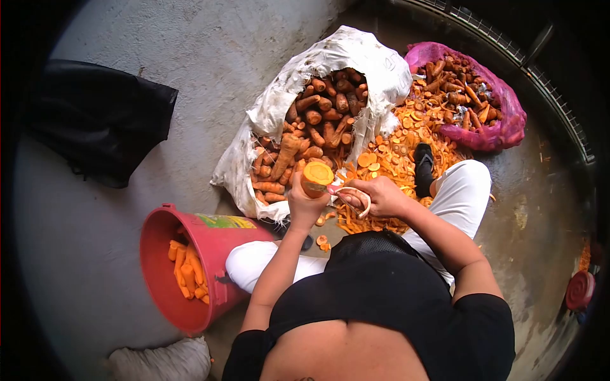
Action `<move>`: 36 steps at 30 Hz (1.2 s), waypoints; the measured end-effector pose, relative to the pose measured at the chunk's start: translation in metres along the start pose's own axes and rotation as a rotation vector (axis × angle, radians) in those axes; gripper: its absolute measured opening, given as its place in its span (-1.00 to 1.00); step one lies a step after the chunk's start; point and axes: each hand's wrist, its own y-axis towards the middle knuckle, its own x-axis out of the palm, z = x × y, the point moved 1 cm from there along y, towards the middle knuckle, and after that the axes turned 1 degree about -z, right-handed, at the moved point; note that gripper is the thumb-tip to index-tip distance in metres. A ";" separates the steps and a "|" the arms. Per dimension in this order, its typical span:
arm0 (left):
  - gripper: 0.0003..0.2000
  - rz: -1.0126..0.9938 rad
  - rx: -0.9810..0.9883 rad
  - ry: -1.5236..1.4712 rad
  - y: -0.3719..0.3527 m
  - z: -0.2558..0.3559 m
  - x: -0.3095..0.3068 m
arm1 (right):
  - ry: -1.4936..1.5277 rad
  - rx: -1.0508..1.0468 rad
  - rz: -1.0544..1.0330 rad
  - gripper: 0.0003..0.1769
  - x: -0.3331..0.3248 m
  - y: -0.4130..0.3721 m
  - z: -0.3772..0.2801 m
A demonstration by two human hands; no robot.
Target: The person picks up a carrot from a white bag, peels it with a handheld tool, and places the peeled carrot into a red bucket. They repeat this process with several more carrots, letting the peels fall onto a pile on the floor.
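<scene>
A thick carrot (318,173) with a cut, bright orange top stands upright in my left hand (306,202), whose fingers wrap round it. My right hand (380,198) is closed on a peeler (335,190) with a pinkish part and a pale cord or strap looped below it. The tool's front end touches or nearly touches the carrot's side. Just beyond my hands, a white sack (382,66) lies open with many unpeeled carrots (313,117) inside. Orange peelings and cut slices (406,136) cover the floor to its right.
A tilted red bucket (219,279) at the left holds peeled carrots (189,270). A pink mesh bag (508,120) of carrots and scraps lies at the back right. Black cloth (108,117) lies far left, a pale sack (162,362) at the bottom left, and a metal grate (553,86) at the right.
</scene>
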 end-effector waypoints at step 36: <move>-0.48 0.085 -0.076 0.325 -0.011 0.015 0.005 | 0.043 0.131 -0.022 -0.61 0.008 -0.011 0.020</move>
